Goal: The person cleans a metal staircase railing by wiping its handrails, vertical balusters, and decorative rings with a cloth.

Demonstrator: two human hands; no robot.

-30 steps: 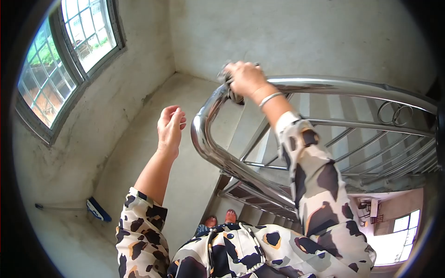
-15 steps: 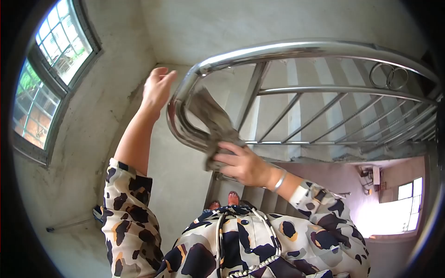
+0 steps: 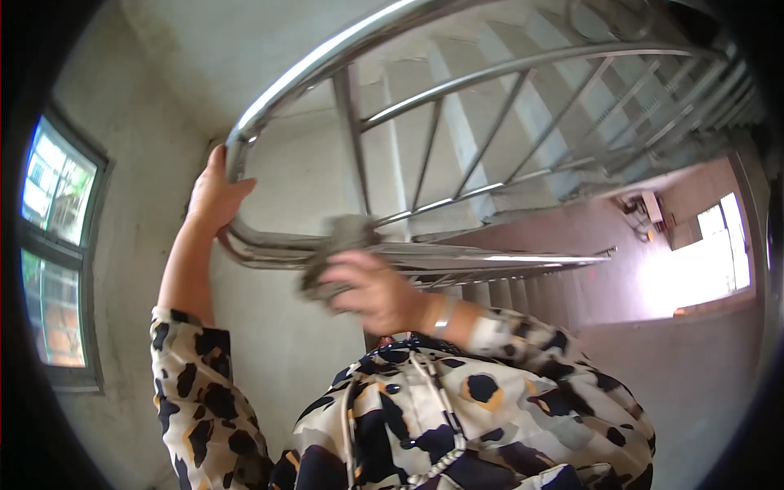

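Observation:
A shiny metal handrail (image 3: 304, 67) bends round in a curve at the left. My left hand (image 3: 216, 196) is closed round the upright part of that bend, its thumb on the inner side. Lower down, a grey-brown cloth (image 3: 347, 235) is bunched over the lower rail, blurred by motion. My right hand (image 3: 374, 292) is shut on this cloth and presses it against the rail. A silver bracelet (image 3: 443, 317) circles my right wrist.
Concrete stairs (image 3: 465, 106) rise behind the slanted balusters (image 3: 428, 155). More steps (image 3: 514, 296) descend below the rail. A barred window (image 3: 59, 192) is in the left wall. A bright opening (image 3: 698, 269) shows at the lower right.
My left hand, raised and off the rail before, now grips the bend. My right hand has moved with the cloth along the lower rail. The view has turned, shifting the railing up and left.

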